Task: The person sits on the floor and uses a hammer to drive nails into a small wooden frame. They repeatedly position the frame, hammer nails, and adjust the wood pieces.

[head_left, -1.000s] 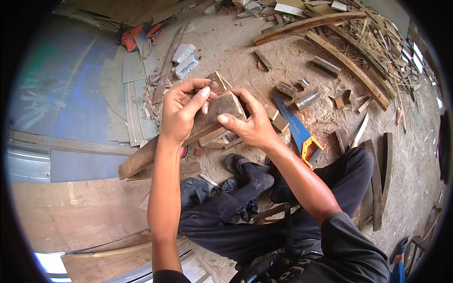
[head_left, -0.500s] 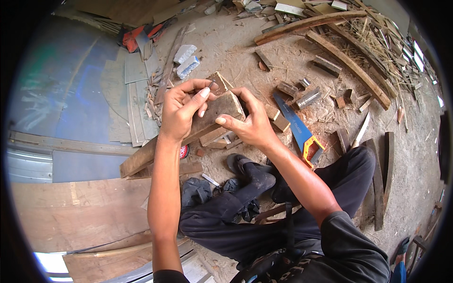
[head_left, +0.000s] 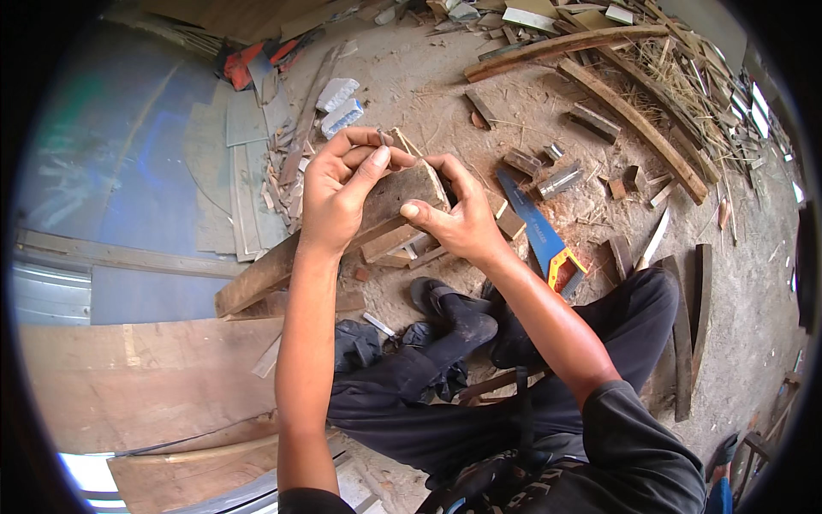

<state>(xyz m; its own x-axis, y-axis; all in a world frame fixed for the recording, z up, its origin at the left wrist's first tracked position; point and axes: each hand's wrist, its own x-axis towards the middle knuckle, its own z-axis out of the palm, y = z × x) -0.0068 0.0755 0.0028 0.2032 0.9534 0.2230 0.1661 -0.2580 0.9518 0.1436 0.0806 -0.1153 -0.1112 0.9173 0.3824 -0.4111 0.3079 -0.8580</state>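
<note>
A thick wooden beam [head_left: 387, 202] slants from the lower left up to the middle, its squared end turned toward my right hand. My right hand [head_left: 462, 210] grips that end, the thumb on the side facing me and the fingers over the far edge. My left hand [head_left: 342, 184] is closed in a pinch just above the beam, beside its end. A small dark, thin thing shows at the left fingertips, too small to name. Behind the beam's end, a light wood edge [head_left: 408, 141] pokes out, mostly hidden by my fingers.
A blue handsaw [head_left: 535, 227] with a yellow-black handle lies right of the beam, among wood offcuts [head_left: 616, 187]. Near my knee lies a knife [head_left: 655, 240]. Long timbers [head_left: 634, 120] and scrap fill the far right; plywood sheets [head_left: 145, 377] lie at left.
My left hand has shifted slightly up and right, its fingers now covering more of the wood behind the beam's end. My right hand keeps its grip, with the beam nearly still.
</note>
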